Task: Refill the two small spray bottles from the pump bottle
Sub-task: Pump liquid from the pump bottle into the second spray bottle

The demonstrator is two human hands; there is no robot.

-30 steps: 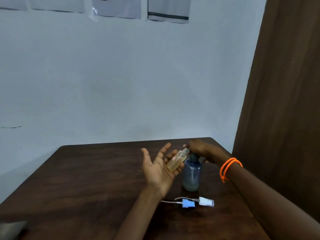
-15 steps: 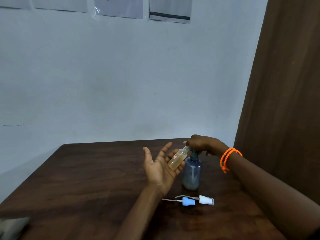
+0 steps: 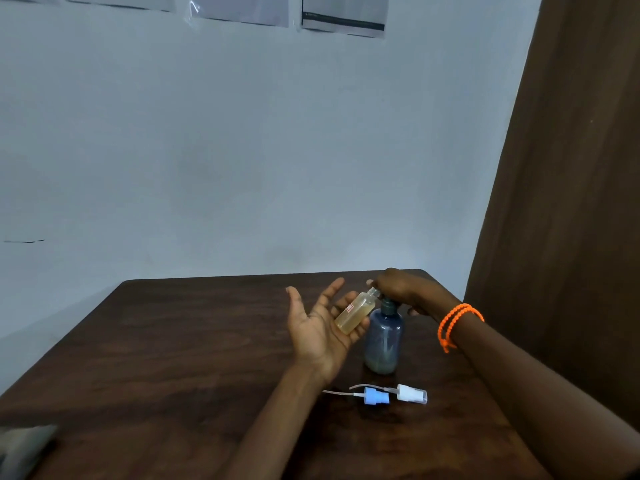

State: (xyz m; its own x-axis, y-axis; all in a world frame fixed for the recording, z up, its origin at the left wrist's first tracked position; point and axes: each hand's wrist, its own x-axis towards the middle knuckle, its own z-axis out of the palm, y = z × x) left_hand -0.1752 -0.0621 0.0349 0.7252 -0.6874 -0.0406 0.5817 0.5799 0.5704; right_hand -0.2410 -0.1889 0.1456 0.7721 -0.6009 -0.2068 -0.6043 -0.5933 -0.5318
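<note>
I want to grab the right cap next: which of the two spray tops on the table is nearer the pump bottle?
The white spray top: it lies just below the pump bottle, while the blue spray top sits further left.

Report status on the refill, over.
Left hand holds small spray bottle tilted, mouth at the pump. Right hand presses on pump bottle. Two spray caps lie on table, clear of the work.
</note>
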